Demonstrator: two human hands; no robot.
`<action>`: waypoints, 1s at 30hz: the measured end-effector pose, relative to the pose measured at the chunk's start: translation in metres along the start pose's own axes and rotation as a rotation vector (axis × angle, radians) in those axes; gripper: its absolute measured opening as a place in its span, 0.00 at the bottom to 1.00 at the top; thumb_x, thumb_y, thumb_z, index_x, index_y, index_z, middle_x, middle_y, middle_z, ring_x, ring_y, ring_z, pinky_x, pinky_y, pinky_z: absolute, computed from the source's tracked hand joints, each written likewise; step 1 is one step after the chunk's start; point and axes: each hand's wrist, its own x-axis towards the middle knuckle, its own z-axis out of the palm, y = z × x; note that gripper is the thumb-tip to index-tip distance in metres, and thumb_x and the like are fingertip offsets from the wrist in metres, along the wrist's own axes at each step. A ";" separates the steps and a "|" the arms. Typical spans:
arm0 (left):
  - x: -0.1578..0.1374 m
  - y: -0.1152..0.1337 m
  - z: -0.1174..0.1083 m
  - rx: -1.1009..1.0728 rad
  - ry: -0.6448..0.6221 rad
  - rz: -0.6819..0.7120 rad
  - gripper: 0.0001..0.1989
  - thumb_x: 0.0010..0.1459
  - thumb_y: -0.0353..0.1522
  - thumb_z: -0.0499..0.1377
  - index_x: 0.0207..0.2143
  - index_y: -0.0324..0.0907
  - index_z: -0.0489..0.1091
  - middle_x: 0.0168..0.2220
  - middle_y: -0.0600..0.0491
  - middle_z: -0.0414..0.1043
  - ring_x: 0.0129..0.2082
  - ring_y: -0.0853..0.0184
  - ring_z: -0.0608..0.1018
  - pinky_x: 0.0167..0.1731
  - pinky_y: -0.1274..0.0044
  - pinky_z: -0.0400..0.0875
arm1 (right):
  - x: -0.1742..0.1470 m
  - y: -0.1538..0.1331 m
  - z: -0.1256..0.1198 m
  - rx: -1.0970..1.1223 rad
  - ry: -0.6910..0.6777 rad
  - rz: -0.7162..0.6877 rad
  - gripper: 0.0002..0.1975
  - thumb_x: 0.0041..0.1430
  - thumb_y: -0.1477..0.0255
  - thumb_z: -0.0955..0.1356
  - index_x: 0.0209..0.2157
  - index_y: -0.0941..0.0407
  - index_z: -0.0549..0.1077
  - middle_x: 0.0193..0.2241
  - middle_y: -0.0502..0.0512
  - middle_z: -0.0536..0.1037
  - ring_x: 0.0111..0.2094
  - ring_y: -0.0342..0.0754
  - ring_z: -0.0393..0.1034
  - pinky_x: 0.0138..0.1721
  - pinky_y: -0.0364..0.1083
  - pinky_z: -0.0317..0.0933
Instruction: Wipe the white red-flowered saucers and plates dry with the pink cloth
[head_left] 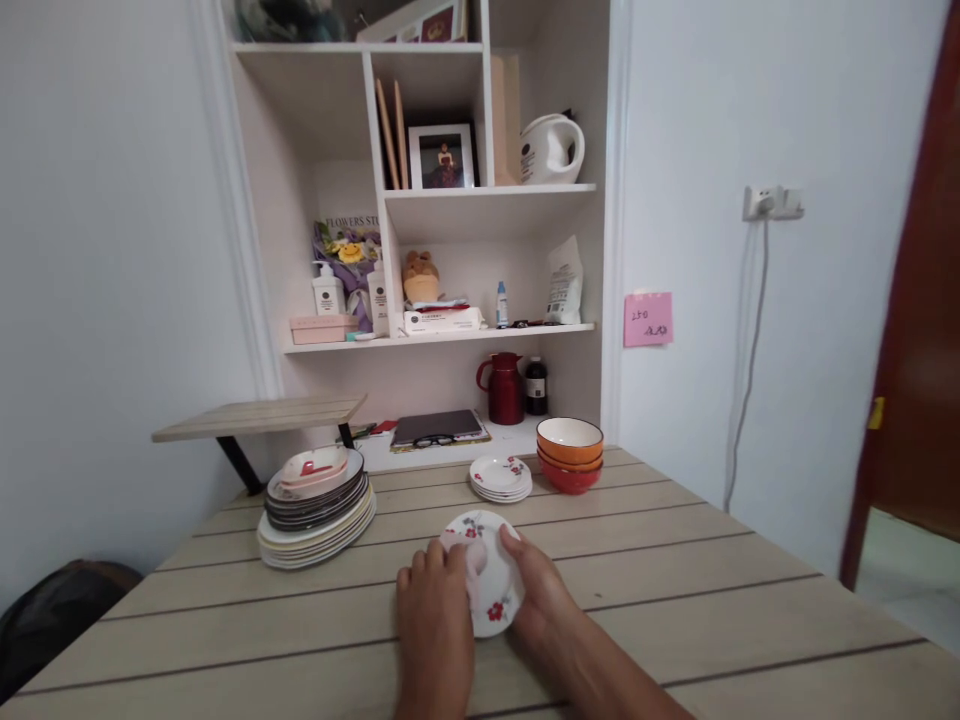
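A small white plate [501, 580] with red flowers is tilted up above the table, facing me. My right hand [541, 592] grips its right edge, thumb on the face and fingers behind. Against the plate's left side, my left hand [436, 590] presses a pale pink cloth [474, 568], most of it hidden under the fingers. Just beyond lies a short stack of matching flowered plates [501, 478]. Right of that stack stand nested orange and red bowls [570, 458]. On the left, a taller stack of plates [319, 530] carries pinkish dishes [315, 468] on top.
The slatted wooden table [675, 600] spans the foreground. A small raised shelf [262, 415] overhangs its back left corner. Behind, a white shelf unit [487, 205] holds a red thermos jug [505, 390], a dark bottle [536, 388], a laptop-like dark slab [435, 427] and glasses [433, 440].
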 end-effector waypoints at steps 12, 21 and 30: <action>-0.002 0.007 0.006 -0.232 -0.078 0.189 0.23 0.56 0.23 0.52 0.50 0.51 0.71 0.50 0.53 0.69 0.50 0.61 0.68 0.48 0.74 0.62 | -0.001 0.000 0.000 -0.043 -0.017 0.033 0.10 0.59 0.72 0.66 0.43 0.58 0.69 0.24 0.55 0.81 0.25 0.52 0.76 0.33 0.50 0.69; 0.006 -0.010 0.011 -0.053 -0.048 -0.051 0.20 0.61 0.28 0.49 0.53 0.50 0.68 0.47 0.49 0.68 0.46 0.61 0.72 0.41 0.73 0.61 | 0.001 0.003 0.000 -0.002 0.011 -0.016 0.08 0.59 0.73 0.65 0.42 0.57 0.70 0.23 0.55 0.81 0.23 0.52 0.76 0.31 0.50 0.69; -0.004 0.015 0.005 -0.165 -0.232 0.139 0.21 0.58 0.24 0.49 0.51 0.51 0.67 0.52 0.52 0.66 0.43 0.65 0.74 0.39 0.78 0.64 | 0.003 -0.013 -0.003 0.007 0.097 -0.069 0.12 0.59 0.72 0.66 0.45 0.57 0.68 0.24 0.54 0.81 0.26 0.54 0.77 0.34 0.51 0.70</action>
